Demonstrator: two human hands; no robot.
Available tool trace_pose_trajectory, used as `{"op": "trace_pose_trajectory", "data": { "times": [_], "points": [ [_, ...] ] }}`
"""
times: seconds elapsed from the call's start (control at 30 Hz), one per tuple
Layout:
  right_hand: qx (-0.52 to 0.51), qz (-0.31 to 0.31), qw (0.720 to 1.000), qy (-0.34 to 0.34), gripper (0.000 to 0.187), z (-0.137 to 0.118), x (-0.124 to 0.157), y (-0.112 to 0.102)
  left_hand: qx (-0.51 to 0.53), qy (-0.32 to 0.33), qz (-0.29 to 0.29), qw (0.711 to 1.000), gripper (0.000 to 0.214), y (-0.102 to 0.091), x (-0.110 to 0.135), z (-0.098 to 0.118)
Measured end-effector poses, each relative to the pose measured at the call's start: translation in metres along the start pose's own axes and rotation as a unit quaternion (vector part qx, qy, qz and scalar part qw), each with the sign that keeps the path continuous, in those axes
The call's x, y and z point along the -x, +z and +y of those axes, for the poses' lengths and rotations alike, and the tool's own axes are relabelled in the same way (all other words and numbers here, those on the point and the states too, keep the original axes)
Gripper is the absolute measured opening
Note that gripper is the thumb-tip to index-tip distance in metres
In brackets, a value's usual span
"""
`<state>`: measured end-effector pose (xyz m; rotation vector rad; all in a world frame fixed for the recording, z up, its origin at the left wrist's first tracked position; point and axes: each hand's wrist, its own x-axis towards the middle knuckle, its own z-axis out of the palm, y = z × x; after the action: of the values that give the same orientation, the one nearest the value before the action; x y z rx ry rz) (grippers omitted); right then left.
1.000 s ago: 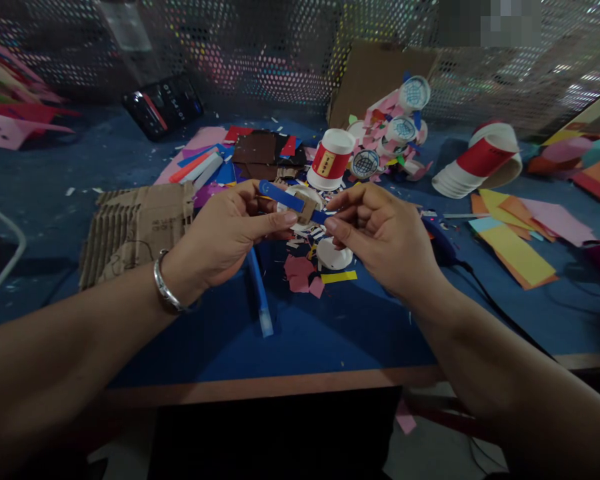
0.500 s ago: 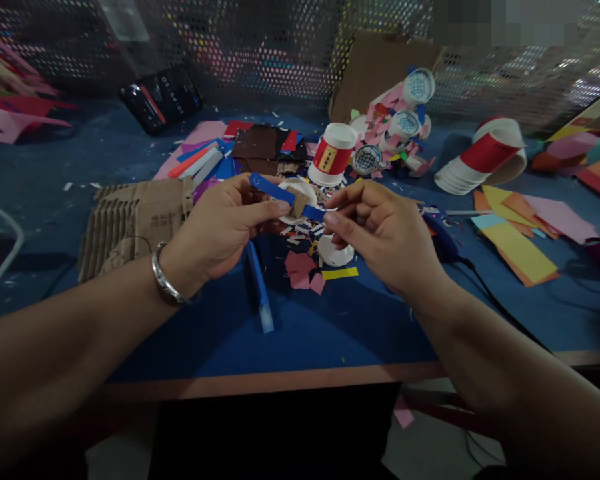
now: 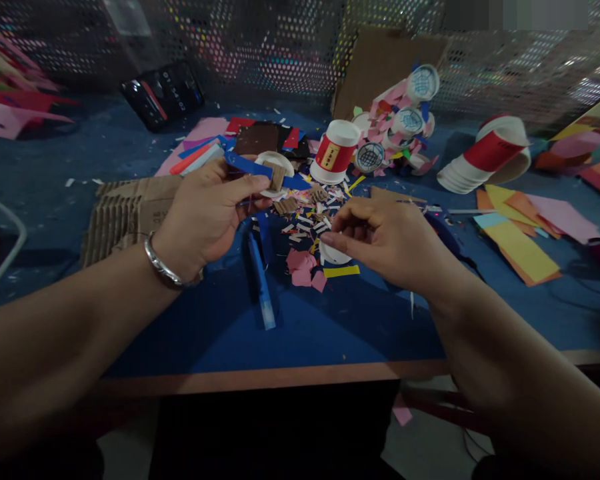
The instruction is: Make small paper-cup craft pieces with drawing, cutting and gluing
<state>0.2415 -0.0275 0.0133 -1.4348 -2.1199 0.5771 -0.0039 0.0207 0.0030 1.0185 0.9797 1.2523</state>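
My left hand [image 3: 213, 207] grips a small white paper cup piece [image 3: 281, 160], thumb on top. A brown corrugated cardboard piece [image 3: 279, 177] lies across its face. Blue paper strips [image 3: 295, 182] stick out on both sides of the cardboard. My right hand [image 3: 380, 240] hovers to the right with bent fingers, thumb and forefinger a little apart, and nothing shows between them. Under its fingertips is a white round cup piece [image 3: 334, 252] on the table. Below my left hand lies a blue pen-like stick [image 3: 261, 283] with a pale tip.
Paper and cardboard scraps [image 3: 305, 230] litter the middle. A red and white paper cup [image 3: 336, 152] stands behind them, beside a decorated cup structure [image 3: 405, 127]. Stacked cups [image 3: 485, 157] lie right. Flattened corrugated cardboard [image 3: 115, 220] is left, a phone [image 3: 163, 95] behind. Coloured paper [image 3: 520, 243] lies right.
My right hand has let go of the blue strip and moved slightly right and down. My left hand has shifted left and up with the cup piece.
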Motion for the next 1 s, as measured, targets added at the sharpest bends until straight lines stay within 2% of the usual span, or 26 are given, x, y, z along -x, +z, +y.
{"op": "trace_pose_trajectory", "data": {
  "times": [0.07,0.13,0.23,0.4,0.47,0.57,0.83,1.0],
  "points": [
    [0.018,-0.048,0.999,0.009,0.025,-0.002,0.000,-0.001,0.000,0.007,0.003,1.000,0.017,0.000,0.000,-0.002],
    [0.043,-0.086,0.995,0.004,0.019,-0.005,0.000,-0.001,0.000,0.014,0.004,1.000,0.017,0.000,0.001,-0.003],
    [0.056,-0.118,0.991,-0.003,0.013,-0.006,0.000,-0.003,-0.003,0.011,-0.005,1.000,0.017,0.001,0.002,-0.004],
    [-0.057,-0.142,0.988,0.016,0.020,-0.005,-0.002,-0.013,0.003,0.001,-0.013,1.000,0.017,0.003,0.003,-0.003],
    [-0.060,-0.127,0.990,0.017,0.025,-0.002,-0.004,-0.017,0.010,-0.001,-0.018,1.000,0.016,0.003,0.003,-0.002],
    [0.004,-0.069,0.997,0.022,0.029,0.004,-0.007,-0.021,0.020,-0.006,-0.034,0.999,0.016,0.004,0.004,-0.002],
    [0.080,0.063,0.994,0.042,0.011,0.017,-0.006,-0.021,0.009,-0.014,-0.024,1.000,0.018,0.004,0.006,-0.002],
    [0.119,0.090,0.986,0.074,0.015,0.018,-0.006,-0.022,0.002,-0.020,-0.025,0.999,0.020,0.003,0.005,-0.005]
  ]
}}
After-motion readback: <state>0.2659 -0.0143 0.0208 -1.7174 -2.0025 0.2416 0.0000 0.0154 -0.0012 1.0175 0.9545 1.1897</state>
